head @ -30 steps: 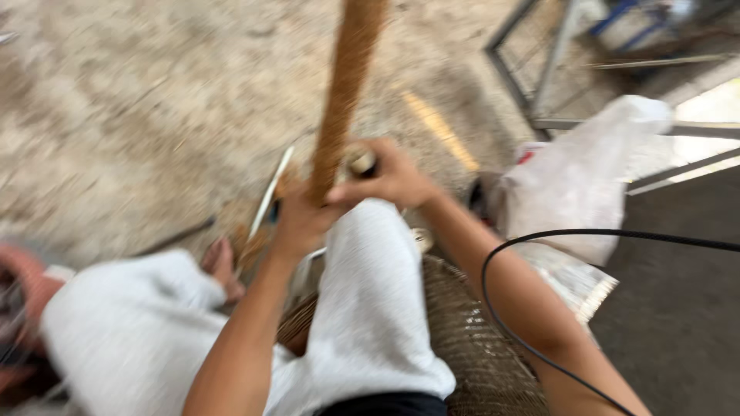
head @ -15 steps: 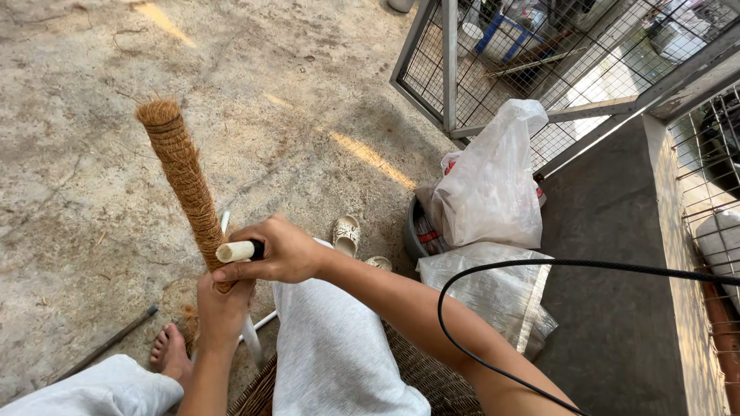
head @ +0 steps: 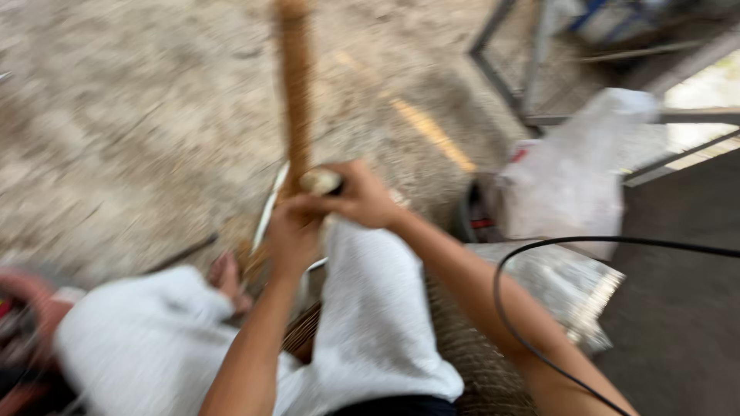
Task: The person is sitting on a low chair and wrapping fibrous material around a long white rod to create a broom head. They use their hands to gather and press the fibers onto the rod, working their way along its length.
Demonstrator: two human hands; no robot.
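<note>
Fingers [head: 289, 212] of the left hand [head: 291, 239] wrap the rope-wound pole [head: 295, 100], now upright at centre frame rather than leaning at left as before. The right hand [head: 362, 196] grips a pale cylinder [head: 320, 181] beside it. The white plastic bag [head: 570, 177] now sits farther right, and the view has blurred.

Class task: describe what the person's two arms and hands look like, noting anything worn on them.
Both forearms are bare, with no sleeves in view. The left hand and right hand show no gloves; motion blur hides rings or other small details. A thin black cable loops over the right forearm.
</note>
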